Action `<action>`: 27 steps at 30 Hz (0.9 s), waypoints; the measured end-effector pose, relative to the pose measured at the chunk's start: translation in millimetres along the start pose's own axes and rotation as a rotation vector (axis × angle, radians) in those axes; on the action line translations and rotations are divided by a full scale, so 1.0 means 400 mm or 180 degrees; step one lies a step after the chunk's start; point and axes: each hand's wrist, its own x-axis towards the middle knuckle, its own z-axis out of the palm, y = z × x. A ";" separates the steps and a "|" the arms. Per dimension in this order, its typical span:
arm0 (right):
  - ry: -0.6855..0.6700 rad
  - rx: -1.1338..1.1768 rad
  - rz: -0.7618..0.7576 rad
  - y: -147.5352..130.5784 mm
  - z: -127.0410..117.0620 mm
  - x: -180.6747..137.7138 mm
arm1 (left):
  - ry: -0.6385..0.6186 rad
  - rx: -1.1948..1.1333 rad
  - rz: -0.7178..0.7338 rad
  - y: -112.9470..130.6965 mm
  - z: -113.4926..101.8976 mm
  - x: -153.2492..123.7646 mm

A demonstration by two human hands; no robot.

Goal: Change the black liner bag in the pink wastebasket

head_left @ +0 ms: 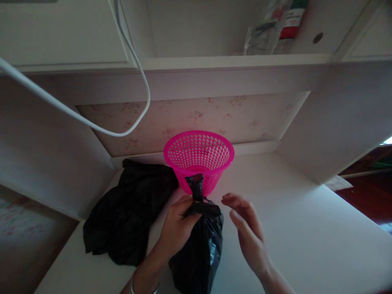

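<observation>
My left hand (179,222) is closed around the twisted neck of a full black plastic bag (199,253) that stands on the white desk (290,228). The bag's knotted tip pokes up above my fingers. Just to the right of the bag, my right hand (248,230) hovers with its fingers loosely spread and nothing in it. Directly behind the bag sits a bright pink perforated plastic basket (199,157), upright, and it looks empty.
A crumpled black plastic bag (128,212) lies on the desk to the left. A white cable (134,61) loops down from above. An upper shelf holds packets (269,28). Desk side panels stand left and right.
</observation>
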 end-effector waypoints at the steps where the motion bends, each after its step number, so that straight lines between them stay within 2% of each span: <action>1: -0.0167 -0.0242 0.0009 0.005 0.007 -0.016 | -0.0023 0.0025 0.0029 0.004 0.000 0.002; 3: -0.0632 -0.0878 0.0028 0.007 0.028 -0.039 | -0.0110 0.0072 0.0095 0.016 0.004 0.008; 5: -0.0858 -0.1348 -0.0006 0.007 0.055 -0.048 | -0.0207 0.0166 0.0209 0.033 0.012 0.017; 9: -0.0696 -0.1681 -0.0162 0.029 0.097 -0.043 | -0.0332 0.0401 0.0368 0.061 0.027 0.030; 14: -0.0412 -0.1880 -0.0483 0.060 0.098 -0.037 | -0.0099 0.0354 0.0235 0.053 0.033 0.030; 22: -0.0580 -0.1892 -0.0635 0.054 0.091 -0.032 | 0.0213 0.0260 0.0263 0.054 0.052 0.034; 27: -0.0468 -0.1761 -0.0615 0.059 0.095 -0.040 | 0.0170 0.0228 0.0294 0.068 0.060 0.037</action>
